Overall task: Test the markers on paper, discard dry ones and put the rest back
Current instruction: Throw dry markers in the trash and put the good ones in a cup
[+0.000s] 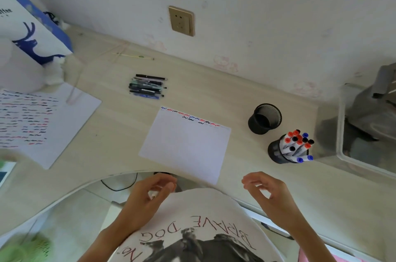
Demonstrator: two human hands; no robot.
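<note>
Head view, and we start big: the pale wood table [120,139] curves around the person, its near edge cut in an arc. Lying square in the middle of it is the test paper [186,146], with a row of red, blue and black squiggles along its far edge only, so there is plenty of blank space below. Off toward the left edge lies a second, fully scribbled sheet [27,120].

Toward the right edge stand two black mesh cups: the empty cup [264,119] farther back, and just in front of it the full cup of markers [289,149], red, black and blue caps bristling upward. Near the far edge, a small pile of dark pens [147,87] lies flat.

Now the hands, both low over the near edge. The left hand [147,193] has its fingers curled around something small and white; a marker or its cap, I'd guess, but it's too hidden to call. The right hand [265,188] hangs loosely curled, holding nothing.

My read: a marker is about to be tested or put away. To do it well, stroke on the clean area under the existing squiggles, press lightly, judge the line, recap firmly, and then sort it, keeping tested markers apart from the untested ones.
</note>
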